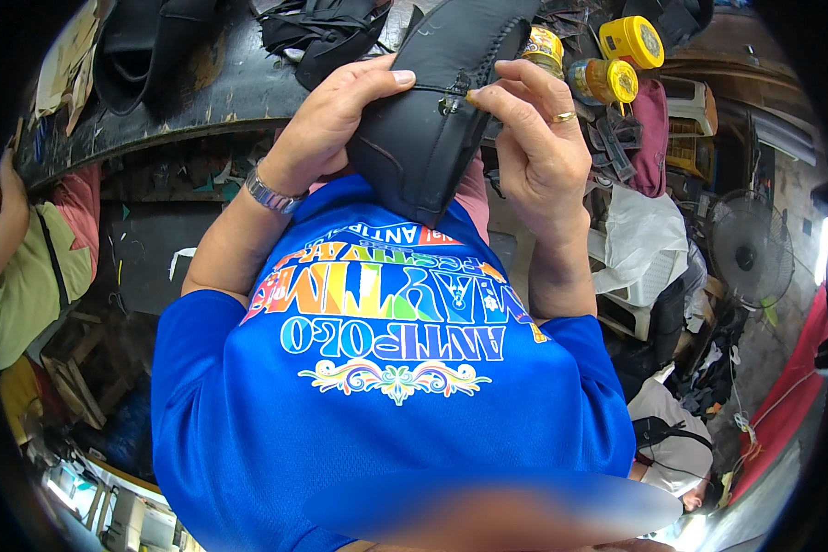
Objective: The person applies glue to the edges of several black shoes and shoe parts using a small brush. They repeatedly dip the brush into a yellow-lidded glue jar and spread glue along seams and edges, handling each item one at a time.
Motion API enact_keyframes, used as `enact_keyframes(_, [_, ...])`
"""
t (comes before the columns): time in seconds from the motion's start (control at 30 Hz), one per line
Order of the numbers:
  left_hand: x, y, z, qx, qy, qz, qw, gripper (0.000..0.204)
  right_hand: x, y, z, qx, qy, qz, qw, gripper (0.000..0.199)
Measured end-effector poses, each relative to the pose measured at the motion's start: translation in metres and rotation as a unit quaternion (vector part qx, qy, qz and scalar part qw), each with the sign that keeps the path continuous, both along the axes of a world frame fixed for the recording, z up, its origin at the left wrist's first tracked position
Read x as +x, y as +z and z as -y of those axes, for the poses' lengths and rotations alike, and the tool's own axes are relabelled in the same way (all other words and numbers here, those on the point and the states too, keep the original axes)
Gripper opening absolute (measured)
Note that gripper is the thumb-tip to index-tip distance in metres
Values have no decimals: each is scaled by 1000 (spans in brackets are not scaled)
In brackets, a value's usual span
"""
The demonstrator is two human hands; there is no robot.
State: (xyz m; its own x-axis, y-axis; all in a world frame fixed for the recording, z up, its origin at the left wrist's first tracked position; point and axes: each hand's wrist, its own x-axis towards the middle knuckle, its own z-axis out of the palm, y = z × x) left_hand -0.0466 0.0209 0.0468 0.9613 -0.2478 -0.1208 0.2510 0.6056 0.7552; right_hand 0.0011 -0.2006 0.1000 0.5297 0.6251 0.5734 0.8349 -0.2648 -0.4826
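Note:
A black leather shoe upper [414, 152] with stitched seams is held tilted in front of my chest, its lower end close to my blue shirt. My left hand [340, 110] grips its left edge, thumb lying on top near the cross seam and the other fingers out of sight behind. By the right edge, my right hand [543, 143] has thumb and index finger pinched together, touching the upper beside a shiny, wet-looking patch [449, 105]. Whatever may be between those fingertips is too small to make out.
A dark worktable [212, 87] carries black scraps [327, 37] and another black piece [133, 55]. Yellow-lidded jars [603, 81] and a yellow tub [631, 42] stand right of the upper. Beyond are a maroon pouch [649, 138], a fan [750, 248] and other people at both sides.

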Motion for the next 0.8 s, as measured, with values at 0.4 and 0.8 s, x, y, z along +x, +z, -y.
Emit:
enact_keyframes(0.4, [-2, -9, 1, 7, 32, -26, 999, 41, -4, -10, -3, 9, -11, -43, 999, 37])
enact_keyframes(0.8, [2, -1, -7, -100, 53, 25, 993, 37, 5, 5, 1, 190, -21, -136, 972, 65])
